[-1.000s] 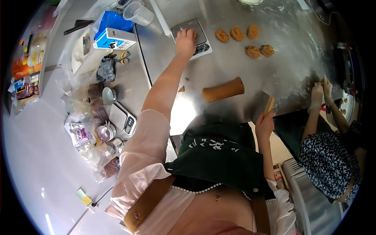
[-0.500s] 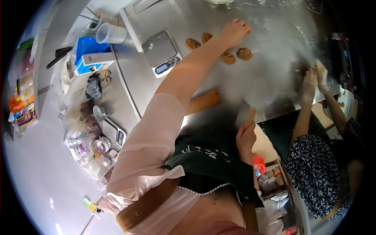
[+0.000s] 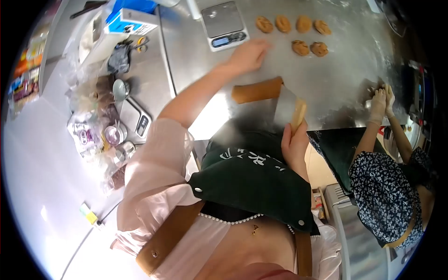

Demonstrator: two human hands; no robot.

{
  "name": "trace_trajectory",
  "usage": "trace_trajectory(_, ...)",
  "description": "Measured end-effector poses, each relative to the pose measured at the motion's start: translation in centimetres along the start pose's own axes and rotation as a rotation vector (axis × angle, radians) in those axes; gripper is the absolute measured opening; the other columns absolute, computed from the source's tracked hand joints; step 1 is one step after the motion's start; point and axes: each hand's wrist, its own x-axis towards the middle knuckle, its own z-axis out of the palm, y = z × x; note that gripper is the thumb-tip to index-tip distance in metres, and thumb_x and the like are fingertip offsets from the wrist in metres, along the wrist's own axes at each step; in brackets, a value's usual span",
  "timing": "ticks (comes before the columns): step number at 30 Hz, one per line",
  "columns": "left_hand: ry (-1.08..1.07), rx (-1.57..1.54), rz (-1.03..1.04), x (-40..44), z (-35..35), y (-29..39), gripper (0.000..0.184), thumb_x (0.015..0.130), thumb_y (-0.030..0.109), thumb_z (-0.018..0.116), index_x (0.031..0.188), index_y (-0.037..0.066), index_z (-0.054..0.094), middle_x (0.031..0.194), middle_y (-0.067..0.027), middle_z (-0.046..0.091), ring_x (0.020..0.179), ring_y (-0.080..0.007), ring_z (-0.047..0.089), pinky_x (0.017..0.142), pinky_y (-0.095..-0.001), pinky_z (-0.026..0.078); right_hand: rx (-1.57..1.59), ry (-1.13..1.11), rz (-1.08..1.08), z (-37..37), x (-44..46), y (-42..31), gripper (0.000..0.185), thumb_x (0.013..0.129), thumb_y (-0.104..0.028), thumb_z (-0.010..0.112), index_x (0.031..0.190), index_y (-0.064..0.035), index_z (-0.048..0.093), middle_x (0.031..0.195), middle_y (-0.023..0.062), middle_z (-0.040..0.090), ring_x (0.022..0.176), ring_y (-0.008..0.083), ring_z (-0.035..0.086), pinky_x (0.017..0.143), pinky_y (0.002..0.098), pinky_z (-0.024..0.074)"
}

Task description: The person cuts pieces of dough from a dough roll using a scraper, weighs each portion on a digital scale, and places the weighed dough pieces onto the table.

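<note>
My right hand (image 3: 295, 145) grips the wooden handle of a dough scraper (image 3: 285, 106), its metal blade standing against the right end of a brown dough log (image 3: 256, 91). My left hand (image 3: 252, 55) is over the steel worktop, between the dough log and the digital scale (image 3: 224, 23). Its fingers are blurred, so I cannot make out how far they are bent; nothing shows in them. Beyond it lie several brown dough pieces, with a row of them (image 3: 304, 24) at the back and two (image 3: 319, 49) in front.
At the right a co-worker's gloved hands (image 3: 380, 100) are over the floured steel worktop (image 3: 336, 88). To the left are a blue and white carton (image 3: 131, 22), scissors (image 3: 141, 44), a second scale (image 3: 143, 122), a metal scoop (image 3: 120, 89) and plastic bags (image 3: 84, 133).
My left hand has drawn back from the dough pieces towards me and left. Dough pieces it covered now show. The scraper blade is now at the log's end. The view has shifted.
</note>
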Motion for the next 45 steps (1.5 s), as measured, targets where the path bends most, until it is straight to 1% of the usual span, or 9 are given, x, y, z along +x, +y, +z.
trace_trajectory(2,-0.113,-0.088,-0.158,-7.4,0.9,-0.9,0.036,0.083,0.002,0.053,0.118,0.007,0.057,0.117,-0.0142,0.059,0.107,-0.0346,0.053,0.092,-0.0402,0.045,-0.011,-0.065,-0.079,2.1,0.1,-1.5,0.041,0.088,-0.016,0.057,0.121,0.0034,0.041,0.072,0.0225,0.062,0.06,0.0433,0.059,0.053,0.0488,0.0478)
trace_trajectory(8,0.232,-0.314,-0.22,-18.7,4.9,-0.1,0.046,0.082,0.002,0.057,0.128,0.004,0.05,0.13,-0.0158,0.05,0.118,-0.0344,0.048,0.099,-0.0387,0.042,-0.167,-0.171,-0.258,7.5,0.6,-4.4,0.037,0.086,-0.014,0.057,0.115,0.0044,0.042,0.065,0.0201,0.06,0.055,0.0394,0.06,0.049,0.0478,0.0475)
trace_trajectory(26,0.341,-0.332,-0.279,-18.9,6.0,-1.5,0.046,0.073,0.003,0.069,0.117,0.001,0.055,0.118,-0.0159,0.056,0.11,-0.0351,0.053,0.093,-0.039,0.046,-0.561,-0.341,-0.19,14.5,3.2,-5.1,0.037,0.086,-0.015,0.054,0.113,0.0052,0.038,0.07,0.0176,0.063,0.059,0.035,0.063,0.053,0.0422,0.051)
trace_trajectory(29,0.28,-0.601,-0.5,-18.3,7.0,-2.1,0.05,0.071,0.005,0.071,0.117,0.001,0.053,0.116,-0.0182,0.054,0.11,-0.0356,0.051,0.093,-0.0393,0.045,-0.536,-0.278,-0.265,15.7,2.7,-4.5,0.036,0.087,-0.014,0.052,0.115,0.0036,0.038,0.071,0.0174,0.064,0.062,0.0346,0.064,0.055,0.0436,0.0506)
trace_trajectory(32,0.096,-0.316,-0.535,-16.8,5.1,-1.7,0.052,0.069,0.006,0.074,0.116,0.001,0.052,0.115,-0.0196,0.05,0.11,-0.0372,0.048,0.092,-0.0408,0.043,-0.511,-0.252,-0.202,15.8,3.2,-3.5,0.036,0.088,-0.016,0.052,0.117,0.0019,0.038,0.072,0.0187,0.064,0.062,0.0371,0.063,0.054,0.0447,0.0498)
trace_trajectory(35,0.183,-0.239,-0.539,-17.2,5.9,0.0,0.053,0.068,0.006,0.075,0.115,0.001,0.051,0.115,-0.0193,0.048,0.109,-0.0385,0.045,0.092,-0.0413,0.041,-0.417,-0.334,-0.09,12.5,4.0,-4.0,0.038,0.089,-0.018,0.053,0.119,0.0012,0.038,0.073,0.0216,0.063,0.063,0.0402,0.062,0.055,0.0458,0.0496)
trace_trajectory(38,0.403,-0.246,-0.356,-18.8,8.3,0.4,0.051,0.067,0.006,0.074,0.112,0.001,0.051,0.116,-0.0188,0.047,0.106,-0.0388,0.047,0.09,-0.0435,0.042,-0.269,-0.176,-0.099,9.8,3.5,-4.6,0.04,0.089,-0.018,0.054,0.12,0.0016,0.038,0.073,0.0246,0.062,0.065,0.0434,0.061,0.057,0.0481,0.0491)
trace_trajectory(42,0.269,-0.475,-0.372,-18.8,7.5,-0.1,0.047,0.074,0.005,0.07,0.115,0.003,0.048,0.111,-0.017,0.05,0.104,-0.0353,0.052,0.089,-0.039,0.045,-0.081,-0.074,-0.073,6.4,3.7,-4.0,0.04,0.089,-0.016,0.056,0.12,0.0032,0.039,0.076,0.0263,0.062,0.068,0.0446,0.061,0.06,0.0476,0.0489)
trace_trajectory(45,0.336,-0.386,-0.396,-13.8,2.2,-2.2,0.043,0.075,0.003,0.067,0.114,0.004,0.049,0.107,-0.0166,0.051,0.099,-0.0337,0.055,0.084,-0.0376,0.047,-0.002,-0.074,0.022,4.3,3.6,-2.7,0.038,0.09,-0.013,0.056,0.119,0.0042,0.041,0.081,0.0273,0.061,0.07,0.0449,0.061,0.06,0.0441,0.0491)
